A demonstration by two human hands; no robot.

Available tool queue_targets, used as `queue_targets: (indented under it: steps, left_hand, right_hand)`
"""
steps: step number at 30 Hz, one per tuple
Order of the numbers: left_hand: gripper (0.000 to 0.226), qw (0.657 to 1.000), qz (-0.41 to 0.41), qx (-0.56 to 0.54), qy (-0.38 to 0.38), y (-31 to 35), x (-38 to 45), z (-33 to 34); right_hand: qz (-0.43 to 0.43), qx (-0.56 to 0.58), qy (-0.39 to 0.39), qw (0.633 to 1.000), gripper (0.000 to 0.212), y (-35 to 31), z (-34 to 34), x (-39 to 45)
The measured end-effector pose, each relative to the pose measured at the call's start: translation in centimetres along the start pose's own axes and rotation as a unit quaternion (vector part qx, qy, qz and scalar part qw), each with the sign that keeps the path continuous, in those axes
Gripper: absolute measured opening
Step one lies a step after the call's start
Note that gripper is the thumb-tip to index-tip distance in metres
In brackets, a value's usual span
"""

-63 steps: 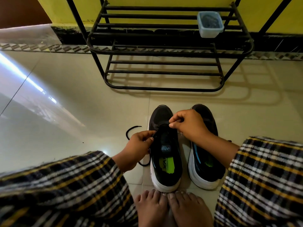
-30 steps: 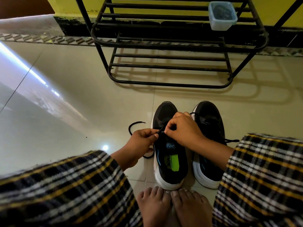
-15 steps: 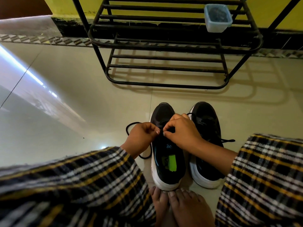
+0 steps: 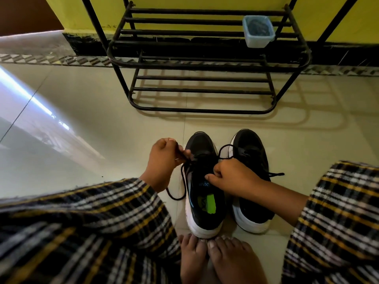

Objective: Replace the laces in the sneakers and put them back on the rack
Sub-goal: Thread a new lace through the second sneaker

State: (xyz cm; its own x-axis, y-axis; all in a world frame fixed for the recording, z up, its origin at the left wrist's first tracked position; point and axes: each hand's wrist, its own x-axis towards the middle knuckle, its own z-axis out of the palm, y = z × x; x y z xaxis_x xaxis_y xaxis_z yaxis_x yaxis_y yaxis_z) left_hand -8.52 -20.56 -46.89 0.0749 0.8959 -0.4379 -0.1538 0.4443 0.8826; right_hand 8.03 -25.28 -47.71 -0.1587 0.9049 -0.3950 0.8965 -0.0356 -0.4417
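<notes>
pale glossy tiled floor [image 4: 102, 119], black metal rack [image 4: 205, 64] bare of shoes. left hand [image 4: 162, 158] and right hand [image 4: 231, 177] pinching black lace [image 4: 185, 167], threading left black white-soled sneaker [image 4: 203, 201]. right black sneaker [image 4: 252, 181] seemingly laced; racking pending.

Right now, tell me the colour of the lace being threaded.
Black lace, clearest in the head view.

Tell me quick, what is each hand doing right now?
Left hand: closed, pinching the black lace of the left sneaker.
Right hand: closed, gripping the other end of that lace.
</notes>
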Motion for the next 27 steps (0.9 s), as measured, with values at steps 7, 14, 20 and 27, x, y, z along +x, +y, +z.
queue_targets:
  steps: [7, 14, 20, 27]
  left_hand:
    - [0.015, 0.849, 0.169, 0.496, -0.059, -0.6, 0.2, -2.0]
    - [0.020, 0.836, 0.158, 0.522, -0.054, -1.0, 0.0, -1.8]
    - [0.032, 0.998, 0.003, 0.052, -0.047, 0.4, -0.7, -0.4]
    - [0.022, 0.998, -0.052, 0.031, 0.002, 1.9, -0.6, -1.4]
  right_hand:
    - [0.004, -0.017, -0.031, 0.999, 0.047, 0.3, 0.0, -0.2]
    - [0.001, -0.025, -0.041, 0.999, 0.049, 0.2, 0.0, -0.3]
    - [0.011, -0.022, -0.047, 0.999, 0.051, 0.1, 0.1, -0.3]
    - [0.028, -0.015, -0.048, 0.998, 0.049, 0.0, 0.3, -0.3]
